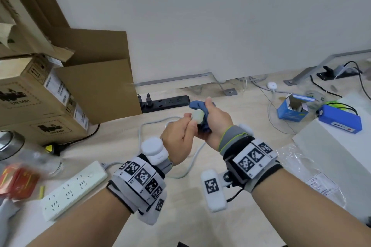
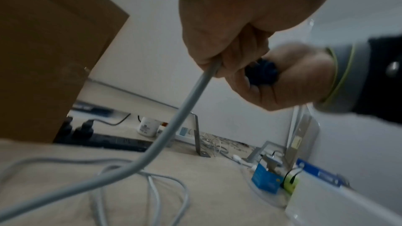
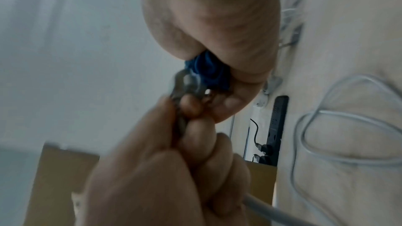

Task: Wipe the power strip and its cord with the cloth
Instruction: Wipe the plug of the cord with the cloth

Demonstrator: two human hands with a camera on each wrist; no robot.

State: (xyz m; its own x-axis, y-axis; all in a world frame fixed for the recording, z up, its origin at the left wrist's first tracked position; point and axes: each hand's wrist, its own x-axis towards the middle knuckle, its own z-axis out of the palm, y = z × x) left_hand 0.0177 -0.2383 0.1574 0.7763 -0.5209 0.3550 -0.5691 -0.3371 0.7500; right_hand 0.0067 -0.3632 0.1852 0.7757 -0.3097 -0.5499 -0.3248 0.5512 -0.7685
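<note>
My left hand (image 1: 187, 124) grips the white plug (image 1: 197, 116) at the end of the cord, raised above the table. In the left wrist view, the grey-white cord (image 2: 185, 109) runs down out of that fist (image 2: 226, 54). My right hand (image 1: 210, 112) holds a bunched blue cloth (image 1: 197, 105) pressed against the plug. The right wrist view shows the cloth (image 3: 206, 70) touching the plug (image 3: 187, 83). The white power strip (image 1: 74, 189) lies at the lower left of the table. Its cord (image 1: 152, 124) loops over the table under my hands.
A black power strip (image 1: 166, 103) with plugs in it lies behind my hands, beside stacked cardboard boxes (image 1: 40, 96). An open blue carton (image 1: 293, 108), a blue pack (image 1: 339, 121) and a white box (image 1: 331, 146) are at the right. A red packet (image 1: 18, 182) lies at the left.
</note>
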